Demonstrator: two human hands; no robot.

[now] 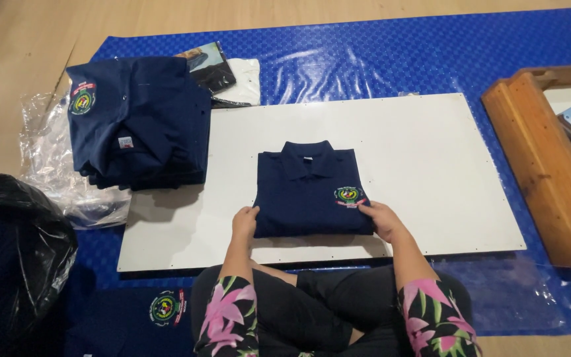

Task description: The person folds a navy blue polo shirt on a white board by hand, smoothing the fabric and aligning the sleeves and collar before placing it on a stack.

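Navy polo shirt (pixel 308 192) folded square, crest showing, on white board (pixel 431 165), left hand (pixel 244 221) and right hand (pixel 383 218) fingers pinching its lower corners

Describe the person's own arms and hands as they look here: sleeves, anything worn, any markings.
Both hands are bare, with no gloves; no rings or watch can be made out on the left hand or the right hand. The forearms are uncovered. Near the bottom of the picture each arm carries a black sleeve printed with large pink flowers and green leaves; the pattern matches on both sides.
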